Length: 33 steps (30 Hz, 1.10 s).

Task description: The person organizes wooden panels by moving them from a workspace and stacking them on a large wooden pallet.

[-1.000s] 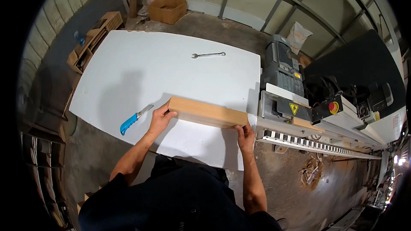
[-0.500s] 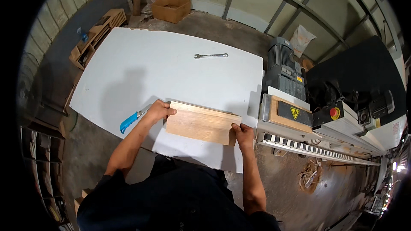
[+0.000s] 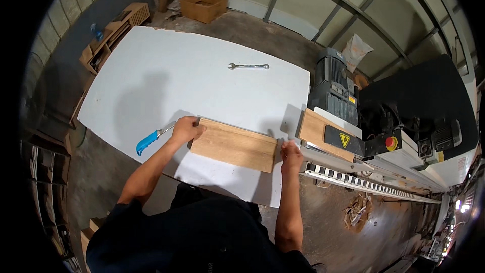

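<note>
My left hand (image 3: pixel 186 129) is closed on the left end of a light brown rectangular wooden board (image 3: pixel 235 146), thumb on its top face. The board lies at the near edge of the white table (image 3: pixel 202 71). Just off the board's right end is my right hand (image 3: pixel 291 156), its fingers bent and pressed together; whether anything small is between them I cannot make out. A blue-handled tool (image 3: pixel 146 143) with a metal shank rests beside my left wrist, its far end hidden by the hand.
Farther back on the table lies a combination wrench (image 3: pixel 248 66). To the right stands a machine with a grey motor (image 3: pixel 331 76), a red stop button (image 3: pixel 391 144) and a roller rail (image 3: pixel 364 181). Another wooden board (image 3: pixel 314 130) juts from it over the table's edge. Wood scraps (image 3: pixel 357 212) lie on the floor.
My right hand has come off the board's right end and stands slightly right of it. The other board in the machine has slid left, out over the table. My left hand keeps its hold.
</note>
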Available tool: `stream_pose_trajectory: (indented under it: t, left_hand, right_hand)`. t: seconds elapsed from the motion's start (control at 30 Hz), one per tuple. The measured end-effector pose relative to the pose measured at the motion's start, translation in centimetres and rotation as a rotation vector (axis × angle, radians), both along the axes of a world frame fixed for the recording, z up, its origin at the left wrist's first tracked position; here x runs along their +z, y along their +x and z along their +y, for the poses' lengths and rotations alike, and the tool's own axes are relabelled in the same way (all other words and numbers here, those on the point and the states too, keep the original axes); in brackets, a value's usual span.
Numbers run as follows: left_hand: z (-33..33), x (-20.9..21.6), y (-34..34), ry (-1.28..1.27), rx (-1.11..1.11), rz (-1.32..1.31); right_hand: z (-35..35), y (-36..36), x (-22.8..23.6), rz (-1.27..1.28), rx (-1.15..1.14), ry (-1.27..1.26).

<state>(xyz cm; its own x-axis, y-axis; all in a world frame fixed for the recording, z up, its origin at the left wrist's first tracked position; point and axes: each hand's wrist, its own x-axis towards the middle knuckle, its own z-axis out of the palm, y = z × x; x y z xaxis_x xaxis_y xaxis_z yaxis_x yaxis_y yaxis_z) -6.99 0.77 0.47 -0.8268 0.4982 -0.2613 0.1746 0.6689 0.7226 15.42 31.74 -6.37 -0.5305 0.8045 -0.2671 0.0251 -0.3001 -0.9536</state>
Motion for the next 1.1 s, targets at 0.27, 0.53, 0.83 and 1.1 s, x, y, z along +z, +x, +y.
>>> stream_pose_trajectory:
  t: [0.27, 0.53, 0.83, 1.1]
  left_hand:
    - [4.6, 1.7, 4.9, 0.437, -0.062, 0.224]
    - [9.8, 0.1, 10.0, 0.875, -0.023, -0.703]
    - [2.3, 1.1, 6.2, 0.775, 0.232, -0.626]
    - [-1.0, -0.6, 4.4, 0.447, 0.230, -0.271]
  right_hand:
    - [1.8, -2.8, 2.7, 0.562, -0.335, -0.717]
    - [-13.0, -1.7, 4.4, 0.453, 0.182, -0.616]
    - [-9.7, 2.6, 4.1, 0.365, 0.023, -0.536]
    - [-8.0, 5.5, 4.4, -0.249, 0.048, 0.154]
